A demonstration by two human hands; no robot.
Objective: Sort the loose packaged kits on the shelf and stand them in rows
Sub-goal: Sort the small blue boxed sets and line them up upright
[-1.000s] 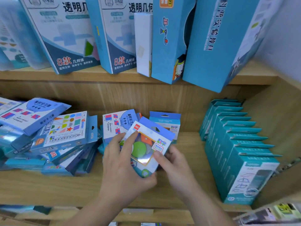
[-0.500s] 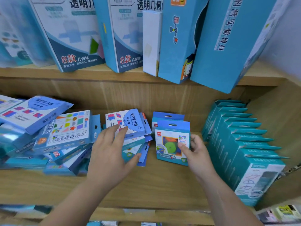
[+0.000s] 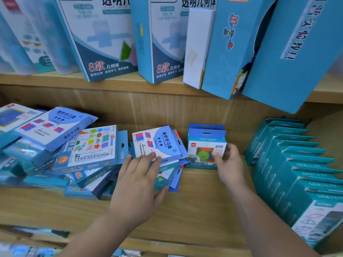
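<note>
**Kit stood upright at the back of the shelf, other hand on the loose pile**

My right hand is at the small blue kit with the green disc showing in its window. The kit stands upright on the wooden shelf, near the back panel, with a second matching kit standing just behind it. My fingers curl around its right edge, thumb on the front face, so I have a light hold on it; how firmly is hard to judge, as the far side is hidden.

My left hand lies spread and flat, palm down, on the loose pile to the left of the standing kits. My fingertips rest on the lower edge of the white-and-blue area-learning kit lying tilted on top of it. That hand grips nothing; it only presses on the pile.

The pile is a jumble of flat packs lying at angles, among them a coloured-shapes kit. To the right, well apart from my hands, a row of teal boxes stands in line. Large blue boxes lean on the upper shelf.
</note>
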